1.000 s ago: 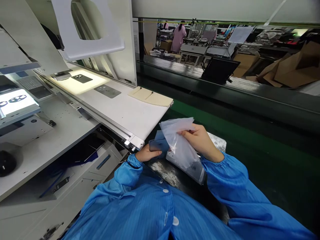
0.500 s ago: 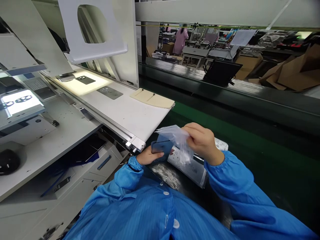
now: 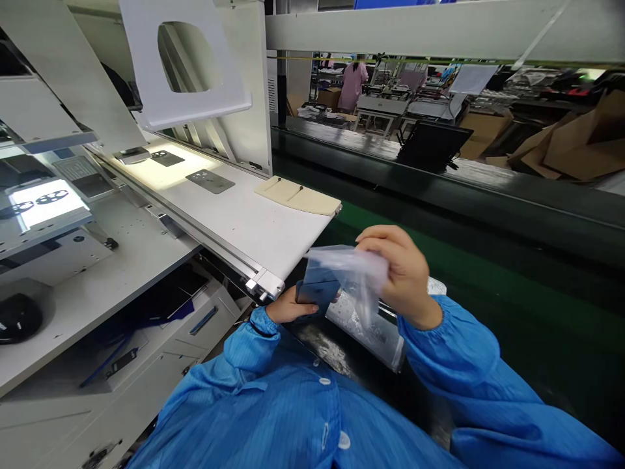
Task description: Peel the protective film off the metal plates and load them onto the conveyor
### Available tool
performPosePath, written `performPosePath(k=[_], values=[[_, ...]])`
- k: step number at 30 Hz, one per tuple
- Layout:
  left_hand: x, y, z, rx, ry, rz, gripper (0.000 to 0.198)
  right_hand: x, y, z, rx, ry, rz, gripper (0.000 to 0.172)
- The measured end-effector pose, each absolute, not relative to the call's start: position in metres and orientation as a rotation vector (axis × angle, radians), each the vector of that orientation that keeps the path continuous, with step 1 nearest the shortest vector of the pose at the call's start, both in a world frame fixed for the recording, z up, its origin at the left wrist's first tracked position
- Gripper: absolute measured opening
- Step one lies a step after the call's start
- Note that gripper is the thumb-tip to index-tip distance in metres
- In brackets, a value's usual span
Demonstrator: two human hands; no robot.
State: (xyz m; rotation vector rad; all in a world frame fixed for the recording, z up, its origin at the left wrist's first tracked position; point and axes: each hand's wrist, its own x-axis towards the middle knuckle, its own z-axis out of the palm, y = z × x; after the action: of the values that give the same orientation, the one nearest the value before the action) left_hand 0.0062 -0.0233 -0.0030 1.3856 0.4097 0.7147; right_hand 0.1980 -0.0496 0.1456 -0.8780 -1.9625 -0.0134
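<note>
My left hand (image 3: 289,308) grips a small dark blue-grey flat part (image 3: 316,291) from below, just off the end of the white conveyor belt (image 3: 254,225). My right hand (image 3: 400,273) is closed on a clear plastic bag (image 3: 354,273) and holds it over the top of that part. Both hands sit above a stack of bagged pieces (image 3: 375,329) on the dark worktop. My blue sleeves fill the bottom of the view.
Two grey plates (image 3: 209,180) lie further up the lit belt, with a cream pad (image 3: 297,195) at its edge. A lit screen (image 3: 36,198) and white machine housing stand left. A green conveyor (image 3: 488,273) runs right; cardboard boxes (image 3: 576,140) and a person in pink (image 3: 352,85) are behind.
My right hand has lowered the clear bag from a raised, hanging position down onto the dark part. The left hand has stayed in place holding the part.
</note>
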Motion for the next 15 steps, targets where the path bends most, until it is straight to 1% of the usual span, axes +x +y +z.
performPosePath(k=[5,8,11,13,15], values=[[0.005,-0.022,-0.011,1.378,0.408,0.719,0.051,0.198,-0.050,0.164,-0.943,-1.933,0.138,0.015],[0.004,-0.021,-0.013,1.362,0.419,0.725,0.049,0.200,-0.050,0.168,-0.984,-1.917,0.182,0.013],[0.004,-0.022,-0.008,1.371,0.382,0.713,0.047,0.201,-0.050,0.171,-1.002,-1.811,0.154,0.009],[0.004,-0.023,-0.005,1.388,0.356,0.702,0.046,0.201,-0.047,0.173,-1.060,-1.689,0.216,0.013],[0.005,-0.024,-0.003,1.408,0.351,0.710,0.044,0.203,-0.042,0.175,-1.125,-1.574,0.388,0.021]])
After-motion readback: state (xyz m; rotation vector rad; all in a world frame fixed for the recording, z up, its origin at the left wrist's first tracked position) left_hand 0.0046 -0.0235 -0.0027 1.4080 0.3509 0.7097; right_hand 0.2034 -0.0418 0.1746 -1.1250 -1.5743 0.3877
